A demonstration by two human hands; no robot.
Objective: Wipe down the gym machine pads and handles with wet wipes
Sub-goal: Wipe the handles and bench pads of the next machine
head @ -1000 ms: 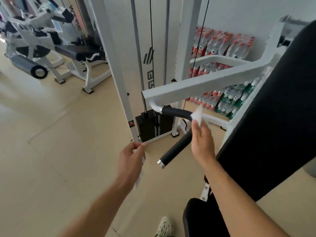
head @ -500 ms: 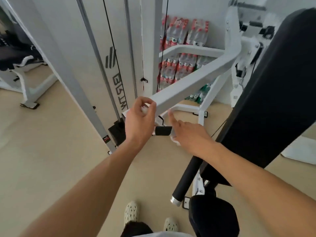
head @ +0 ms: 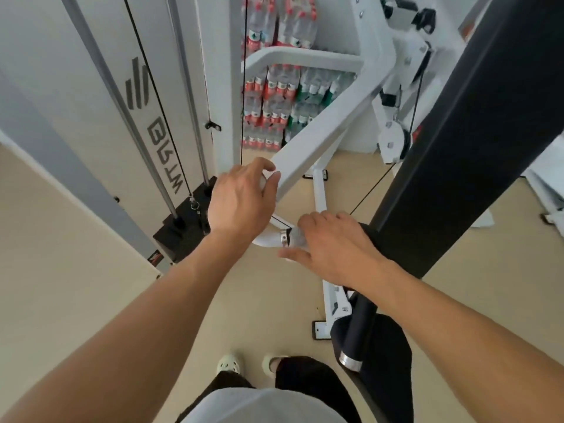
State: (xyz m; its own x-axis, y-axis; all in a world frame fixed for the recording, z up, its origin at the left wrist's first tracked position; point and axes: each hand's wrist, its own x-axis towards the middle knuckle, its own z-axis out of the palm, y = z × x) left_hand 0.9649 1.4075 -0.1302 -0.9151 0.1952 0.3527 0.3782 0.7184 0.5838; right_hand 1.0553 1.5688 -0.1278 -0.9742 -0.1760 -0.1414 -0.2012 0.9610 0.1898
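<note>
My right hand (head: 332,248) wraps a white wet wipe (head: 297,239) round the top of the black handle (head: 355,328), just below its chrome collar. The handle runs down to a chrome end cap near the seat pad (head: 387,355). My left hand (head: 241,199) grips the lower end of the white machine arm (head: 323,132), and a bit of white shows between its thumb and forefinger. The tall black back pad (head: 457,141) stands right of both hands.
A black weight stack (head: 180,233) with guide rods and a cable sits left of my hands behind a white frame post. Packs of bottled water (head: 274,111) are stacked at the back wall. A white pulley (head: 393,141) hangs by the back pad. My shoes (head: 229,363) stand on the beige floor.
My left hand rose from hanging low to grip the white arm's end. My right hand went from pinching the wipe at the handle's bend to wrapping it round the handle. The view moved closer.
</note>
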